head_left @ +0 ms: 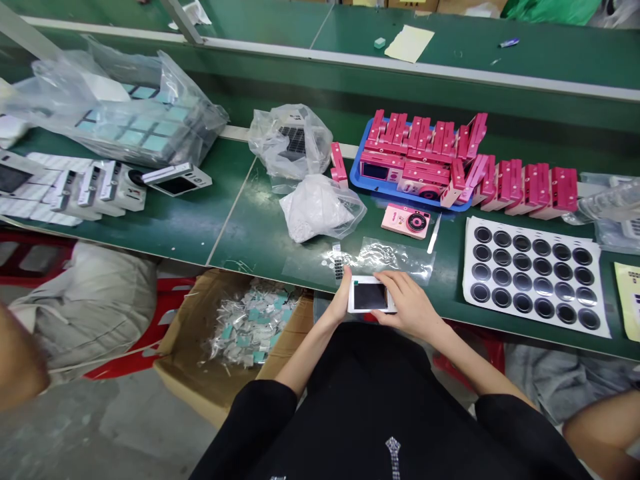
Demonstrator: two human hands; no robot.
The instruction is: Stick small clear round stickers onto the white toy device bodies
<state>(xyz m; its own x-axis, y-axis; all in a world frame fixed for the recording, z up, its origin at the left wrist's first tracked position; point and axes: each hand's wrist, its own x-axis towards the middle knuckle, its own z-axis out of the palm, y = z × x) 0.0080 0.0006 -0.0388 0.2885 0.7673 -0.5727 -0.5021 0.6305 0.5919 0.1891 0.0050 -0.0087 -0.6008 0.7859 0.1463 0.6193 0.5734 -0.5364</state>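
A small white camera point(370, 296) with a dark screen faces up at the table's front edge, a green tab at the screen's upper left corner. My left hand point(341, 299) grips its left side. My right hand point(407, 303) holds its right side, fingers along the top edge and thumb below. Just beyond it lie a clear plastic sheet point(395, 259) and a narrow strip of black stickers point(339, 268). A pink camera point(406, 221) rests lens up behind them, beside a pair of tweezers or a thin blade point(435, 233).
A blue tray point(356, 175) holds several pink cameras, with more standing to its right. A sheet of round black stickers point(537, 277) lies at right. Plastic bags point(323, 207) and white cameras point(120, 190) are leftward. Below, a cardboard box point(187, 347) contains film scraps. Other people sit at both sides.
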